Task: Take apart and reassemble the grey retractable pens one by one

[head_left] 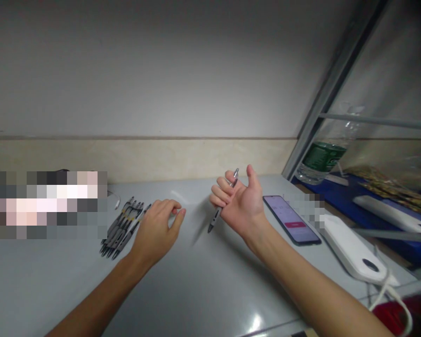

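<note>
My right hand [238, 201] is raised over the grey table [189, 281], palm turned up. Its fingers curl around a grey and black pen [215, 219], whose dark tip points down to the left and whose silver end sticks up past the fingers; the thumb stands away from it. Resting beside a bundle of similar pens [121, 229], my left hand [161, 224] is bent at the fingers, the thumb near the index finger. Whether anything is between those fingertips cannot be made out. The bundled pens lie side by side on the table, partly behind the left hand.
A phone [293, 220] with a lit screen lies right of my right hand. Beyond it are a white device [354, 248] with a cable, a metal rack frame [337, 79] and a green-labelled bottle [324, 154]. A wall [161, 84] closes the back; a blurred area covers the left.
</note>
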Available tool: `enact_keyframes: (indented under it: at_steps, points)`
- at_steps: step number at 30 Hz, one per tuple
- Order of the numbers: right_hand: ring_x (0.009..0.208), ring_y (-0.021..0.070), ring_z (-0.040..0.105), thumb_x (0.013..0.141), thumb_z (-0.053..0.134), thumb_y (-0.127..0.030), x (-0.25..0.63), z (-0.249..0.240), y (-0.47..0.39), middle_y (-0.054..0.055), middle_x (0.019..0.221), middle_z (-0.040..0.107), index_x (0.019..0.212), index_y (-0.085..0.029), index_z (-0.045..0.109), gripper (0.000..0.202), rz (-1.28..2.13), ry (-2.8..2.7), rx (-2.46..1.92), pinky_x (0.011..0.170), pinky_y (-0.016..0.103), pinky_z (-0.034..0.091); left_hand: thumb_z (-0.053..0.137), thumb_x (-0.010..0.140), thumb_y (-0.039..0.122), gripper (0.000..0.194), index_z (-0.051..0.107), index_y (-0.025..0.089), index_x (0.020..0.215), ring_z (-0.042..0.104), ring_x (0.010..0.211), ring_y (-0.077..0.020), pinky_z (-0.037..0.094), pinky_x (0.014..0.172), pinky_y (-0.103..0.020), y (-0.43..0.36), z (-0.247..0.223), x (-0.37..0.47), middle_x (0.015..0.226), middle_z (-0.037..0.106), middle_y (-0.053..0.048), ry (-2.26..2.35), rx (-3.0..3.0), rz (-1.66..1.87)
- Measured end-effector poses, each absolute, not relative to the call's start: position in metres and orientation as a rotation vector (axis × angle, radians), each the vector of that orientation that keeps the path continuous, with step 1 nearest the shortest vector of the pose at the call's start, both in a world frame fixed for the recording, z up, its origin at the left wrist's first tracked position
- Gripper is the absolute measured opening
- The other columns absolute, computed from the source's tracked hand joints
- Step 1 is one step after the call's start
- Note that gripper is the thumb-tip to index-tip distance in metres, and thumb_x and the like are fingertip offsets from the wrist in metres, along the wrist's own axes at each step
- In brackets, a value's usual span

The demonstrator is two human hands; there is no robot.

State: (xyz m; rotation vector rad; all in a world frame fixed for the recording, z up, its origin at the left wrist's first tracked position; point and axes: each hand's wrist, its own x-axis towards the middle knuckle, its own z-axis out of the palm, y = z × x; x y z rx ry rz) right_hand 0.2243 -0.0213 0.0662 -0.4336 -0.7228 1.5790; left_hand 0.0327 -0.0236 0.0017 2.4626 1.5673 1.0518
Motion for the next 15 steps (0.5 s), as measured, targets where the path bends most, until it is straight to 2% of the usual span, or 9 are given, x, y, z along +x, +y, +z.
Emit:
enact_keyframes:
  at_steps: [4, 6, 10, 12, 15]
  points:
    - [0.037, 0.009, 0.007, 0.085, 0.033, -0.047, 0.228, 0.073, -0.023, -0.007, 0.043, 0.013, 0.052, -0.021, 0.022, 0.044, 1.65, -0.718, -0.42, 0.035, 0.022, 0.014, 0.044, 0.086, 0.033, 0.022, 0.058, 0.017, 0.083, 0.054, 0.086, -0.0263, 0.042, 0.077, -0.039, -0.016, 0.001, 0.022, 0.085, 0.063, -0.009, 1.87, 2.622, 0.847]
    - [0.037, 0.0093, 0.006, 0.085, 0.032, -0.042, 0.228, 0.076, -0.023, -0.007, 0.042, 0.012, 0.052, -0.021, 0.02, 0.042, 1.648, -0.705, -0.414, 0.035, 0.022, 0.013, 0.043, 0.085, 0.033, 0.022, 0.059, 0.018, 0.086, 0.054, 0.089, -0.0294, 0.042, 0.073, -0.04, -0.016, 0.001, 0.019, 0.088, 0.063, -0.011, 2.01, 2.647, 0.724]
    - [0.038, 0.009, 0.008, 0.084, 0.031, -0.05, 0.225, 0.08, -0.021, -0.007, 0.043, 0.015, 0.053, -0.021, 0.023, 0.043, 1.62, -0.71, -0.421, 0.035, 0.022, 0.015, 0.042, 0.084, 0.03, 0.025, 0.06, 0.016, 0.094, 0.053, 0.094, -0.034, 0.042, 0.067, -0.041, -0.019, 0.0, 0.016, 0.094, 0.06, -0.015, 2.199, 2.678, 0.471]
    - [0.038, 0.0089, 0.008, 0.084, 0.03, -0.049, 0.225, 0.081, -0.02, -0.007, 0.043, 0.015, 0.053, -0.021, 0.024, 0.042, 1.635, -0.691, -0.395, 0.035, 0.022, 0.015, 0.04, 0.084, 0.027, 0.026, 0.06, 0.015, 0.095, 0.054, 0.093, -0.0333, 0.043, 0.068, -0.041, -0.018, -0.002, 0.014, 0.095, 0.06, -0.016, 2.237, 2.67, 0.377]
    - [0.038, 0.0092, 0.007, 0.083, 0.032, -0.04, 0.228, 0.08, -0.018, -0.007, 0.043, 0.013, 0.052, -0.021, 0.023, 0.038, 1.663, -0.621, -0.344, 0.036, 0.022, 0.013, 0.036, 0.085, 0.021, 0.026, 0.06, 0.014, 0.094, 0.057, 0.086, -0.0294, 0.044, 0.07, -0.04, -0.015, -0.003, 0.01, 0.093, 0.06, -0.015, 2.216, 2.65, 0.306]
